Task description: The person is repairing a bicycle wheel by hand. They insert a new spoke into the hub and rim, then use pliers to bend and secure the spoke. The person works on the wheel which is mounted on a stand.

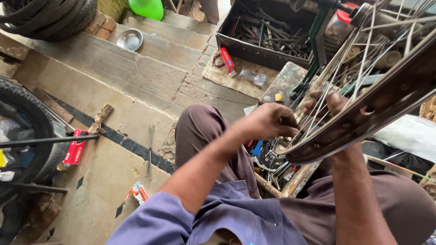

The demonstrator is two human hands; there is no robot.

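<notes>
A bicycle wheel rim (363,118) with thin metal spokes (359,59) lies tilted across my lap at the right. My left hand (268,121) reaches in from the lower left, its fingers closed on a spoke near the rim's inner edge. My right hand (329,102) sits behind the spokes just right of it, fingers curled among them; the rim hides its palm. I sit with my brown-trousered knee (200,127) raised below the hands.
An open box of metal tools (268,31) stands at the back, with a red-lidded jar (340,22) beside it. A tray of small parts (272,161) lies under the wheel. Tyres (27,118) crowd the left. Loose spokes (149,156), a red carton (75,147) and a metal bowl (129,40) lie on the floor.
</notes>
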